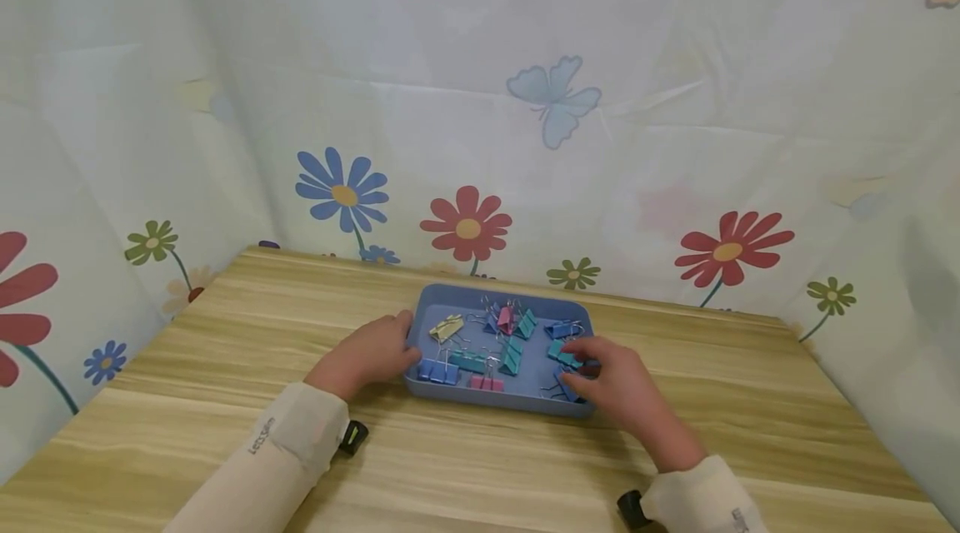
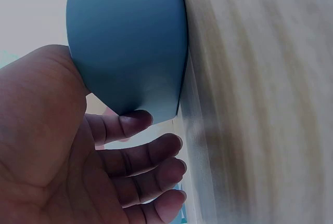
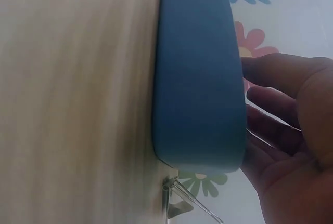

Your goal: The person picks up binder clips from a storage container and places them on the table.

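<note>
A blue-grey tray holds several binder clips in blue, teal, pink and yellow. At its left end my left hand grips the wall. In the left wrist view the thumb goes over the rim and the index fingertip touches the outside; the other fingers are loosely bent. My right hand reaches over the tray's right end, thumb and index finger apart. Close to its fingertips lie a teal binder clip and a blue binder clip. In the right wrist view the tray wall hides the fingertips.
The tray stands on a wood-grain table, near its back edge. A curtain printed with flowers and butterflies hangs behind. In the right wrist view, silver wire handles show on the table just past the tray's end.
</note>
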`<action>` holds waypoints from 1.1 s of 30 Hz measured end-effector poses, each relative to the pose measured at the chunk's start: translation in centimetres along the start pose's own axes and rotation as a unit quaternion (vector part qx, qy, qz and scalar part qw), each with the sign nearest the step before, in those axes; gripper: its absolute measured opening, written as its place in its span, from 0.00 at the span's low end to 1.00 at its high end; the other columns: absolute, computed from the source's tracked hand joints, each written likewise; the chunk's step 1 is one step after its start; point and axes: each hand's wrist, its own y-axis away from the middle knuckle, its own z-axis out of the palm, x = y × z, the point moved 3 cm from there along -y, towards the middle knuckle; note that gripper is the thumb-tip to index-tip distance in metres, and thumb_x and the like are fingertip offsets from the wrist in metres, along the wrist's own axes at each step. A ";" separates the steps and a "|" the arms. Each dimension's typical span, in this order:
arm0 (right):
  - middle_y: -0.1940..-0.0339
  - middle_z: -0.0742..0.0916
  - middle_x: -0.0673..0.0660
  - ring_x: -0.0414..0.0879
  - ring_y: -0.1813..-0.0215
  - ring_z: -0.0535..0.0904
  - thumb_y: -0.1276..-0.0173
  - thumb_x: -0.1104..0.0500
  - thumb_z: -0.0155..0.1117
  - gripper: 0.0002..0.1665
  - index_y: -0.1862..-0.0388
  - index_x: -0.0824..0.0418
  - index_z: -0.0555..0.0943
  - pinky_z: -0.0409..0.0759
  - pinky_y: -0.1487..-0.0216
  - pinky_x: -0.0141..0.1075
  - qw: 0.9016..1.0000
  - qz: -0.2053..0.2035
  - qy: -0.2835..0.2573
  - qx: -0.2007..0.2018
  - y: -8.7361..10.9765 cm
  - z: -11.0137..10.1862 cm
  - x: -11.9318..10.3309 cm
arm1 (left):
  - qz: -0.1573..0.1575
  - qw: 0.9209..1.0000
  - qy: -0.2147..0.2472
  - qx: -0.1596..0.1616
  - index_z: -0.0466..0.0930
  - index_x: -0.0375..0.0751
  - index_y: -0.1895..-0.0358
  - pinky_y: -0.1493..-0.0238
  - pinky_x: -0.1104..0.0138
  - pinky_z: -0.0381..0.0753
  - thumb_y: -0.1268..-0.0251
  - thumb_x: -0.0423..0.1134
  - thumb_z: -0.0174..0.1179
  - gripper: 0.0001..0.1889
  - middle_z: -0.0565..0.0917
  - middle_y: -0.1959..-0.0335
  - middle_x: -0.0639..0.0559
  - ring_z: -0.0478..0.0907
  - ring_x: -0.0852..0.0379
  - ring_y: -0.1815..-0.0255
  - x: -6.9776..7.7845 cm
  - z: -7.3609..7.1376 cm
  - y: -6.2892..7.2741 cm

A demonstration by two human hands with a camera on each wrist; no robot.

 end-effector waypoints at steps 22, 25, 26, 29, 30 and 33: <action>0.57 0.88 0.53 0.46 0.56 0.84 0.39 0.62 0.69 0.14 0.53 0.59 0.86 0.83 0.55 0.42 0.996 -0.051 0.070 -0.014 0.2 0.8 -0.6 | 0.010 1.000 -0.002 0.006 0.65 0.26 0.37 0.40 0.52 0.73 0.36 0.42 0.56 0.29 0.79 0.48 0.37 0.75 0.50 0.53 0.4 -0.4 0.2; 0.58 0.88 0.52 0.45 0.57 0.84 0.39 0.61 0.69 0.13 0.54 0.59 0.86 0.83 0.56 0.41 0.995 -0.059 0.077 -0.010 0.2 0.9 -0.6 | 0.010 1.000 0.000 0.004 0.64 0.26 0.37 0.40 0.52 0.74 0.36 0.42 0.56 0.29 0.79 0.48 0.37 0.75 0.50 0.54 0.4 -0.4 0.2; 0.59 0.88 0.52 0.44 0.58 0.84 0.39 0.61 0.69 0.13 0.54 0.59 0.86 0.83 0.57 0.41 0.995 -0.061 0.080 -0.008 0.2 0.9 -0.6 | 0.011 1.000 0.001 0.004 0.64 0.26 0.37 0.41 0.52 0.74 0.36 0.42 0.56 0.29 0.79 0.49 0.38 0.75 0.50 0.55 0.4 -0.4 0.2; 0.59 0.89 0.52 0.42 0.59 0.82 0.38 0.61 0.68 0.12 0.55 0.58 0.86 0.82 0.57 0.40 0.994 -0.062 0.086 0.004 0.2 0.7 -0.7 | 0.012 1.000 0.004 0.004 0.65 0.26 0.38 0.43 0.53 0.75 0.36 0.42 0.56 0.28 0.80 0.51 0.38 0.74 0.50 0.57 0.4 -0.4 0.2; 0.59 0.89 0.52 0.42 0.60 0.82 0.38 0.61 0.68 0.12 0.55 0.58 0.87 0.82 0.57 0.40 0.994 -0.062 0.086 0.009 0.2 0.7 -0.7 | 0.013 1.000 0.004 0.004 0.65 0.26 0.39 0.44 0.53 0.75 0.36 0.42 0.56 0.27 0.80 0.53 0.39 0.74 0.50 0.58 0.4 -0.4 0.2; 0.59 0.89 0.51 0.40 0.61 0.81 0.38 0.62 0.68 0.10 0.57 0.58 0.87 0.82 0.56 0.42 0.994 -0.063 0.089 0.027 0.3 0.4 -0.8 | 0.014 1.000 0.005 0.006 0.67 0.27 0.41 0.47 0.54 0.75 0.36 0.41 0.56 0.26 0.79 0.57 0.41 0.73 0.51 0.60 0.4 -0.4 0.2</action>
